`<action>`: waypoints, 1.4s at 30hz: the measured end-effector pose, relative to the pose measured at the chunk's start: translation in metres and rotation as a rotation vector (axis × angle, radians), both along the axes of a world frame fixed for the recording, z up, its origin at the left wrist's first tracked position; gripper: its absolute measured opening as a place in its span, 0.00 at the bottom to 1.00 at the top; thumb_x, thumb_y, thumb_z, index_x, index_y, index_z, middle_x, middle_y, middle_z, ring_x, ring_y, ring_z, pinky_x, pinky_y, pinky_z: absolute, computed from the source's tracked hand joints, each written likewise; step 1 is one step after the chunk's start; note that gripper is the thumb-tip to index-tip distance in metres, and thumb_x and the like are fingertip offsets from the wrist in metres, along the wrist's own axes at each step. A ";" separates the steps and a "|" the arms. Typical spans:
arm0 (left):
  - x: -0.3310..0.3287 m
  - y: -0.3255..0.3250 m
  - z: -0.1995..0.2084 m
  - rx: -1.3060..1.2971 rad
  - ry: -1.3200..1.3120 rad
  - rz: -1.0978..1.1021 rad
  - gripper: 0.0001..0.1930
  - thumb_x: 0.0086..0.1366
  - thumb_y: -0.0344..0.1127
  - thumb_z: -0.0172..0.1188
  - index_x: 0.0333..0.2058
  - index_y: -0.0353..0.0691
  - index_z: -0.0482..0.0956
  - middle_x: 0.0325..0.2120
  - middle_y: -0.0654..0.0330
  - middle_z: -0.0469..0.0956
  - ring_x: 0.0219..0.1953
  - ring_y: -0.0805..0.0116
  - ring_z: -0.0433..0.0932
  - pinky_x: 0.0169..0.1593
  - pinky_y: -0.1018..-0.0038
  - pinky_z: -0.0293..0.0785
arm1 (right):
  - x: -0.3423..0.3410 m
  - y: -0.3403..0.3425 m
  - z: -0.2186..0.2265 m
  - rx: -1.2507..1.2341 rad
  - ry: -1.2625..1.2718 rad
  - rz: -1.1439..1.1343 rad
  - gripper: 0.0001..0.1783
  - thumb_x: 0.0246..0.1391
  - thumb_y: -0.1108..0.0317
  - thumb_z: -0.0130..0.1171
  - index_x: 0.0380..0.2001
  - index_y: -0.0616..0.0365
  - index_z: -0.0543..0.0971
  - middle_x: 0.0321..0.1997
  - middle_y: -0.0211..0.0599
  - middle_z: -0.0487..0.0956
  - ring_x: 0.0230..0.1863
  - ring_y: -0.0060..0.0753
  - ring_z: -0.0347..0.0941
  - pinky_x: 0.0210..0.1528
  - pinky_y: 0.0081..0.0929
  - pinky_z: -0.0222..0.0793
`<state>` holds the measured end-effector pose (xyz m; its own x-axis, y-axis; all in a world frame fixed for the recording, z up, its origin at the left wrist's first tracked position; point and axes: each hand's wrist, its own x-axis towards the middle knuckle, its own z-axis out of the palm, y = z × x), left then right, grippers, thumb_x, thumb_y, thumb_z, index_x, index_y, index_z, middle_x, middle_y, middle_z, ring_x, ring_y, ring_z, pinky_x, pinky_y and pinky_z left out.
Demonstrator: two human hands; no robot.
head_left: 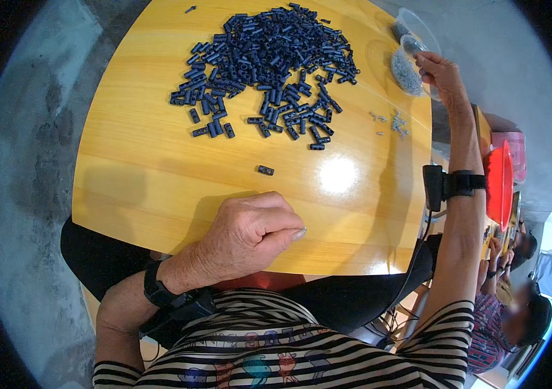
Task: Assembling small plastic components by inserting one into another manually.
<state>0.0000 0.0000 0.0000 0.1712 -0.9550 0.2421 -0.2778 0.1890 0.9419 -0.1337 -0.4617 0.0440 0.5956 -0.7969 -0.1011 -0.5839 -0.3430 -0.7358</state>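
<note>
My left hand is closed near the table's front edge, thumb pressed against the curled fingers. Whatever it may hold is too small or hidden to name. At the far right, my right hand pinches the rim of a small clear plastic cup, over a clear plastic tub with many small silvery screws. One black perforated connector piece lies alone just beyond my left hand. Farther off spreads a large heap of similar black pieces.
Several loose screws lie on the yellow wooden table near the tub. A red basin and a pink container stand beyond the right edge. Other people sit at lower right. A cable hangs by my right wrist strap.
</note>
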 end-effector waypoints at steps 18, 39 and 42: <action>0.000 0.003 0.004 -0.019 0.029 0.018 0.02 0.53 0.25 0.62 0.25 0.33 0.78 0.23 0.57 0.77 0.26 0.65 0.78 0.30 0.73 0.73 | 0.004 0.039 0.026 0.264 -0.292 -0.052 0.12 0.57 0.67 0.55 0.39 0.64 0.77 0.29 0.26 0.74 0.25 0.13 0.64 0.24 0.07 0.60; -0.005 0.001 -0.007 -0.085 -0.096 0.061 0.02 0.53 0.25 0.61 0.25 0.33 0.78 0.22 0.56 0.77 0.25 0.64 0.78 0.29 0.73 0.73 | -0.028 0.239 -0.029 -0.739 -0.007 0.314 0.04 0.45 0.74 0.57 0.28 0.59 0.76 0.28 0.44 0.75 0.30 0.48 0.73 0.33 0.37 0.70; -0.007 0.007 -0.001 -0.064 -0.036 0.073 0.03 0.53 0.26 0.62 0.24 0.33 0.79 0.22 0.55 0.77 0.25 0.64 0.78 0.29 0.73 0.73 | -0.024 0.253 -0.027 -0.754 0.039 0.259 0.04 0.46 0.75 0.55 0.28 0.59 0.75 0.30 0.44 0.75 0.32 0.49 0.73 0.34 0.38 0.70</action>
